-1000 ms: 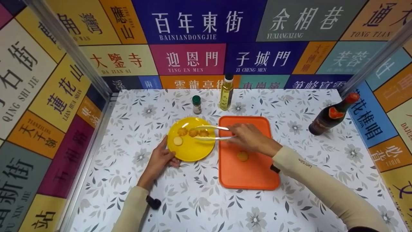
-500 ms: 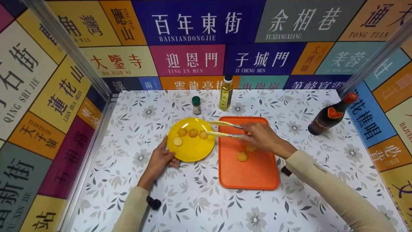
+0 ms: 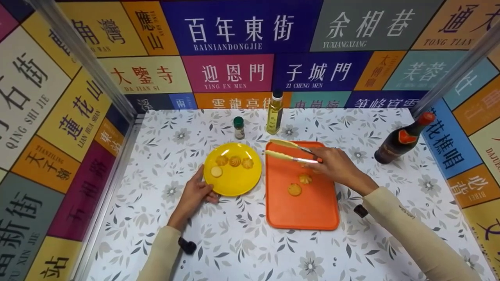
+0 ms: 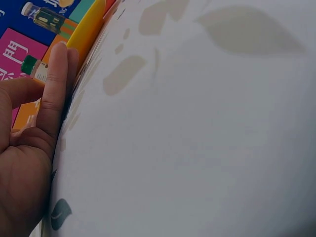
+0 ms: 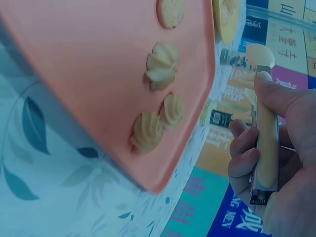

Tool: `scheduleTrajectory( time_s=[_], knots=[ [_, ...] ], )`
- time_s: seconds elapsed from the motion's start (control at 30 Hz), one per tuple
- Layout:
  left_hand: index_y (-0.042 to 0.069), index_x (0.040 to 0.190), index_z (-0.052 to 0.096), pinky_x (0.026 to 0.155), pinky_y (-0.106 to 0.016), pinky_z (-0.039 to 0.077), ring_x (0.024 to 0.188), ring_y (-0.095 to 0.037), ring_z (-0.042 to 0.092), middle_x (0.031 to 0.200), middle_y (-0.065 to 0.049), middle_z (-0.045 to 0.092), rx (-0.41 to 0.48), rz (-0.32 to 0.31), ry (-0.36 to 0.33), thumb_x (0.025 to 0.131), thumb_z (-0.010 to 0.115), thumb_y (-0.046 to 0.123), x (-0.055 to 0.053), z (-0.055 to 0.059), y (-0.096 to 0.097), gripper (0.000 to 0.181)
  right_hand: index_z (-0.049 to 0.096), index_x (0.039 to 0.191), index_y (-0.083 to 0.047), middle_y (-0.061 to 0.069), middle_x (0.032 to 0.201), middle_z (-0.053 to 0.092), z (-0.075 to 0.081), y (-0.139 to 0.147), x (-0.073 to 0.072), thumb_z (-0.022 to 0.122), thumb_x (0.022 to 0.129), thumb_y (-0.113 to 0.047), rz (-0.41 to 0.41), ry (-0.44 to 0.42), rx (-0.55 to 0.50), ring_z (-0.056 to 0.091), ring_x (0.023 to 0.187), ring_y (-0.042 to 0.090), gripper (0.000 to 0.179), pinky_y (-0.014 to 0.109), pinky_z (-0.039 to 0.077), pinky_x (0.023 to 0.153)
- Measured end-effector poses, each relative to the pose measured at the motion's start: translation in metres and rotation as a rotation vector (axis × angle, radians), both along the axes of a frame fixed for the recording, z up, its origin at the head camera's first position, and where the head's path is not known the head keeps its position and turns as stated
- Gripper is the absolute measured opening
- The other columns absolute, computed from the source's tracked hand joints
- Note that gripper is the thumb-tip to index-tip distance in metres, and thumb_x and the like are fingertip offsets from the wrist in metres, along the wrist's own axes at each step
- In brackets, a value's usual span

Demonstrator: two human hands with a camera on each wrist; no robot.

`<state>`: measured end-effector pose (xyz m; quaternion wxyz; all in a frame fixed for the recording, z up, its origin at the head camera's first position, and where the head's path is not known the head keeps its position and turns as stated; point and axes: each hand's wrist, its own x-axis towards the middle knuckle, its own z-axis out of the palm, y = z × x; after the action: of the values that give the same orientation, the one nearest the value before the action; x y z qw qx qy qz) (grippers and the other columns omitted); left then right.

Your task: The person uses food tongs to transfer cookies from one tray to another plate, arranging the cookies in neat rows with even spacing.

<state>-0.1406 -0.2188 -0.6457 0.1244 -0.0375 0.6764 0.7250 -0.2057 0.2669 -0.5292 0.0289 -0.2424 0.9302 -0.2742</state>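
At its left rim, the yellow plate (image 3: 234, 185) is held by my left hand (image 3: 195, 191), thumb over the edge. Three piped cookies (image 3: 234, 161) lie in a row on the plate, with a round pale cookie (image 3: 216, 171) below them. My right hand (image 3: 332, 164) grips tongs (image 3: 287, 150) above the top of the orange tray (image 3: 300, 214). The tong tips are spread, with nothing between them. On the tray are a round cookie (image 3: 294, 189) and a piped cookie (image 3: 305, 178). More piped cookies (image 5: 148, 132), hidden from the head view by my right hand, show in the right wrist view.
Behind the plate stands a small green-capped jar (image 3: 239, 128), with an oil bottle (image 3: 275, 114) to its right. A dark red-topped bottle (image 3: 404, 138) stands at the far right. Printed panels enclose the flower-patterned table (image 3: 234, 242) at the back and sides.
My right hand has drawn the tongs rightward, off the plate and over the tray, uncovering the plate's cookies and a piped cookie on the tray. My left hand stays at the rim.
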Motion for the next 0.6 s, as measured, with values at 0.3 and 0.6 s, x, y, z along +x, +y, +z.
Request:
scheduleTrajectory(
  time_s=[0.3,0.6],
  knots=[
    [0.019,0.179,0.017,0.071,-0.047,0.071,0.071,-0.035,0.078,0.089,-0.030,0.074,0.015,-0.001,0.008,0.108,0.063,-0.001,0.000,0.000,0.000,0.087,0.079,0.120,-0.009,0.000,0.082,0.069,-0.001,0.019,0.004,0.084,0.100,-0.034,-0.066,0.056,-0.002,0.058,0.071,0.019,0.033,0.034,0.048,0.062],
    [0.020,0.179,0.017,0.071,-0.048,0.071,0.070,-0.034,0.078,0.088,-0.031,0.074,0.023,-0.011,0.013,0.109,0.063,-0.001,0.000,0.000,-0.001,0.086,0.075,0.137,-0.005,-0.002,0.080,0.064,-0.003,0.035,0.008,0.084,0.100,-0.035,-0.092,0.096,-0.025,0.047,0.064,0.016,0.048,0.029,0.038,0.056]
  ],
)
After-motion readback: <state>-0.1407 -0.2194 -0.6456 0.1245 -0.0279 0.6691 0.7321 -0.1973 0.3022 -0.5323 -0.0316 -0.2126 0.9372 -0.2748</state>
